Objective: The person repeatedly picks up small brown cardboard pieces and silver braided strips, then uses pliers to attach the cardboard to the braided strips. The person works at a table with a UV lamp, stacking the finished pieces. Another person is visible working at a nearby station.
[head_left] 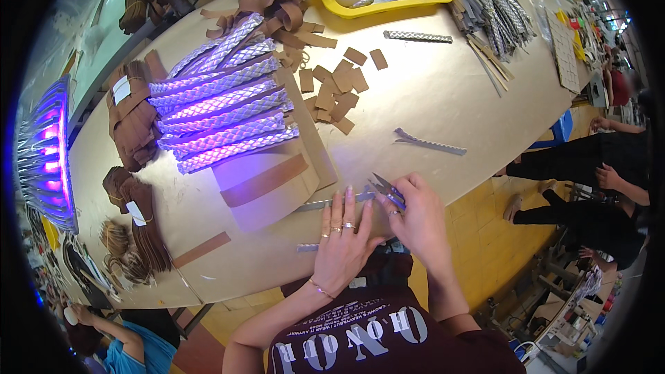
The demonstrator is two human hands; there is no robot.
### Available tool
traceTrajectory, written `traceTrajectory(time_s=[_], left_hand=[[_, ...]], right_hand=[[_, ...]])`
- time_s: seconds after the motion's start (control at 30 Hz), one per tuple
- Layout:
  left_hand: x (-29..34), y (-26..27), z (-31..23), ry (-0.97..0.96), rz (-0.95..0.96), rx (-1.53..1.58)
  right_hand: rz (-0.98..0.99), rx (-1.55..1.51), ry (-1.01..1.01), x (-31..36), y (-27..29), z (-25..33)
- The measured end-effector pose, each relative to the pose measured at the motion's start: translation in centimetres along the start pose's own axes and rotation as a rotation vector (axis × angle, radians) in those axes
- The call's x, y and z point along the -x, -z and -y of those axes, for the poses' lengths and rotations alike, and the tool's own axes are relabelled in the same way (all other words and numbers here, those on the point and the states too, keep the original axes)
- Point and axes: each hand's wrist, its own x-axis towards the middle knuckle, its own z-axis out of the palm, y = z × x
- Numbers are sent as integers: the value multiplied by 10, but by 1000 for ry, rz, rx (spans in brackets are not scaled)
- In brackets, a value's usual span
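My left hand (pixel 344 235) lies flat near the table's front edge, fingers stretched out over a narrow braided silver strip (pixel 315 204) that shows on both sides of them. Beside those fingertips, my right hand (pixel 419 218) grips a pair of small thread snips (pixel 388 190), blades pointing up and left. Another short strip piece (pixel 307 247) pokes out by my left wrist. Farther off lies a loose, partly split braided strip (pixel 429 142). To the left, a row of braided silver straps (pixel 225 107) rests on brown sheets, with a brown strip (pixel 265 180) across the nearer one.
Small brown patches (pixel 339 86) lie scattered mid-table. A yellow tray (pixel 388 10) stands at the back, beside a heap of braided strips (pixel 495 7). Brown bundles (pixel 131 114) sit at left, near a rack glowing purple (pixel 52 152). Other people stand at right.
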Motion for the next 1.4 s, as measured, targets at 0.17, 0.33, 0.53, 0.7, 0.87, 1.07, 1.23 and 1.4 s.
traceTrajectory(time_s=[0.17, 0.33, 0.53, 0.7, 0.87, 1.07, 1.23, 1.4], left_hand=[[0, -1, -1, -1, 0, -41], [0, -3, -1, -7, -1, -58], [0, -3, -1, 14, -18, 87], [0, -3, 0, 11, -8, 84], [0, -3, -1, 17, 0, 88], [0, -2, -1, 9, -5, 68], [0, -1, -1, 5, -6, 58], [-1, -1, -1, 8, 2, 59]], right_hand=[[4, 184, 74, 11, -2, 12], [74, -303, 121, 10, -3, 6], [45, -279, 11, 5, 2, -5], [83, -249, -13, 2, 4, -8], [43, -228, -9, 0, 0, -7], [32, -225, -19, 1, -4, -6], [-10, -270, -2, 0, -6, -5], [0, -281, 0, 0, -7, -6]])
